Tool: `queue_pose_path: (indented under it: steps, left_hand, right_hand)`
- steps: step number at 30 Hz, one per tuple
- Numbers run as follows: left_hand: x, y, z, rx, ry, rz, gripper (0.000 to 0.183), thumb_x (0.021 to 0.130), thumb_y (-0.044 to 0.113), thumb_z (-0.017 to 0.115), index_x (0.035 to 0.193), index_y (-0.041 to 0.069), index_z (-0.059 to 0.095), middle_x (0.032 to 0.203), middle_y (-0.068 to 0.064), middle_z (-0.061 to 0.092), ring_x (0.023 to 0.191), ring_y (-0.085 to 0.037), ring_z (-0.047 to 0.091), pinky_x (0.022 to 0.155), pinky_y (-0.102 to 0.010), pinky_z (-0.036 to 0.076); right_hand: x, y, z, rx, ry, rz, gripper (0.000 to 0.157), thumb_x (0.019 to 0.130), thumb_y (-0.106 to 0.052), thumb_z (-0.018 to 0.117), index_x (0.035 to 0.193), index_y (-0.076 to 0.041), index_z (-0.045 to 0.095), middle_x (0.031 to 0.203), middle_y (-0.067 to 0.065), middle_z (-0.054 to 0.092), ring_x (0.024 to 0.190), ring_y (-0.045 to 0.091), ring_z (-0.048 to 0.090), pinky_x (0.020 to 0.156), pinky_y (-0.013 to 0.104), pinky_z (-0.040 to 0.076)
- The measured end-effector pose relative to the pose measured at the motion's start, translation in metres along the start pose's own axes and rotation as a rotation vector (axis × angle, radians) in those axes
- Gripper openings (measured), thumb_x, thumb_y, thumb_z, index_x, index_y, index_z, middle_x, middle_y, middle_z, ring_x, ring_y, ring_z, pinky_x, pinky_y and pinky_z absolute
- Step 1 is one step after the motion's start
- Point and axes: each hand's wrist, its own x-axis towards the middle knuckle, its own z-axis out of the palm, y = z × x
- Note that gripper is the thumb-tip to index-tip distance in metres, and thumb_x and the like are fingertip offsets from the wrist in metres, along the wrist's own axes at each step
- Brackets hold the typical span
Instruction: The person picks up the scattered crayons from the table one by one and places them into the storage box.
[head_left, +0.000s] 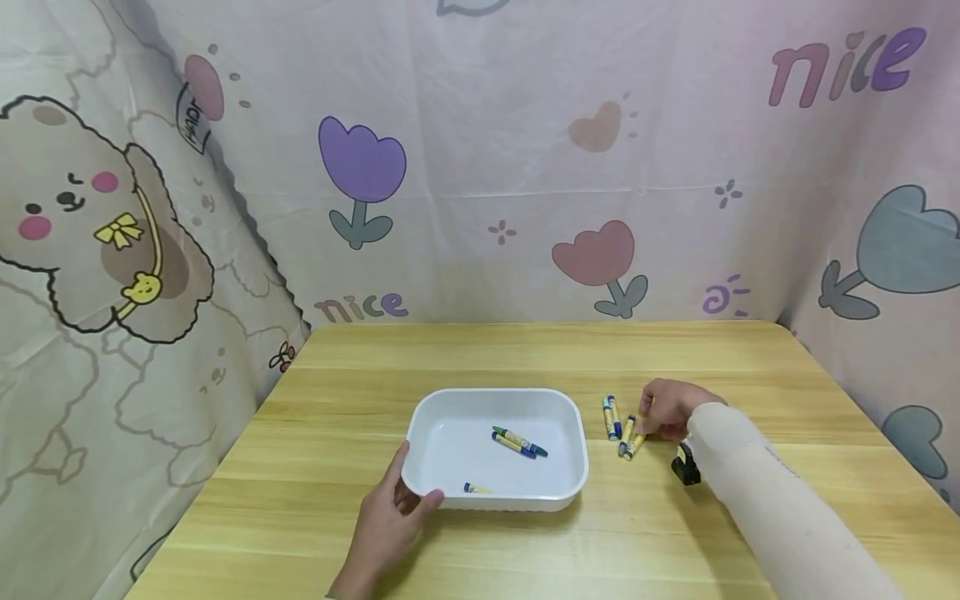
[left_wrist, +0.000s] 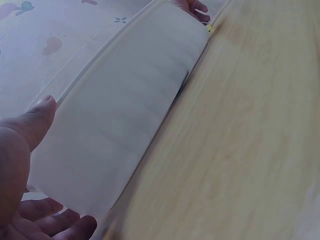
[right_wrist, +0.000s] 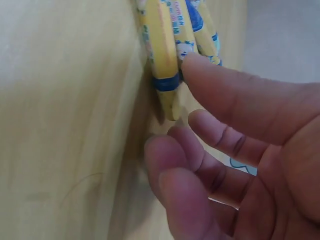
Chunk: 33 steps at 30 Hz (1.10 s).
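Note:
A white plastic tray (head_left: 457,454) sits on the table, its near left corner held by my left hand (head_left: 386,517). The thumb lies over its rim and the fingers are round the side; in the left wrist view the tray's long wall (left_wrist: 120,110) looks tilted. Inside lie a green-ended crayon (head_left: 517,439), a blue-ended crayon (head_left: 513,446) and another crayon (head_left: 476,488) partly hidden by the near wall. My right hand (head_left: 675,406) is at several crayons right of the tray. Its thumb overlaps a yellow crayon (right_wrist: 164,45) group in the right wrist view, while the other fingers are bent apart from the thumb.
A wooden table (head_left: 300,500) lies under everything. A printed cloth (head_left: 480,167) hangs behind it and along both sides. A pair of crayons (head_left: 612,418) lies between the tray and my right hand. A small black device (head_left: 686,465) is at my right wrist.

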Motion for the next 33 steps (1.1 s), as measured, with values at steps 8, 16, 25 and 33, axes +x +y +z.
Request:
queue_pose_path:
  steps: [8, 16, 25, 33]
  left_hand:
    - [0.0, -0.001, 0.0, 0.01, 0.0, -0.012, 0.089, 0.087, 0.036, 0.074, 0.153, 0.003, 0.023, 0.138, -0.029, 0.046, 0.118, -0.04, 0.056, 0.093, -0.038, 0.053]
    - [0.002, 0.0, 0.0, -0.002, -0.011, -0.023, 0.091, 0.086, 0.036, 0.075, 0.153, 0.003, 0.023, 0.138, -0.031, 0.045, 0.118, -0.04, 0.056, 0.094, -0.037, 0.052]
    - [0.0, -0.001, 0.0, -0.013, -0.004, -0.015, 0.089, 0.087, 0.033, 0.075, 0.153, 0.003, 0.023, 0.139, -0.03, 0.045, 0.118, -0.04, 0.055, 0.094, -0.038, 0.052]
    - [0.001, -0.001, 0.0, -0.005, -0.006, 0.0, 0.089, 0.087, 0.033, 0.074, 0.153, 0.002, 0.023, 0.139, -0.03, 0.044, 0.119, -0.041, 0.054, 0.093, -0.037, 0.052]
  right_hand:
    - [0.001, 0.003, 0.001, -0.047, 0.071, 0.013, 0.016, 0.089, -0.006, 0.068, 0.09, -0.003, 0.053, 0.076, 0.009, 0.053, 0.055, 0.012, 0.046, 0.049, 0.019, 0.045]
    - [0.004, 0.002, 0.002, -0.051, 0.069, 0.013, 0.019, 0.091, -0.008, 0.067, 0.079, -0.006, 0.052, 0.069, 0.005, 0.052, 0.052, 0.012, 0.046, 0.046, 0.018, 0.042]
    - [0.009, -0.003, -0.001, -0.037, 0.084, 0.006, 0.011, 0.08, 0.01, 0.057, 0.083, -0.001, 0.059, 0.077, 0.012, 0.059, 0.053, 0.012, 0.048, 0.045, 0.018, 0.043]
    - [0.005, -0.007, -0.007, 0.021, 0.106, -0.07, 0.02, 0.08, 0.011, 0.05, 0.099, 0.005, 0.053, 0.081, 0.012, 0.053, 0.059, 0.016, 0.049, 0.049, 0.025, 0.051]
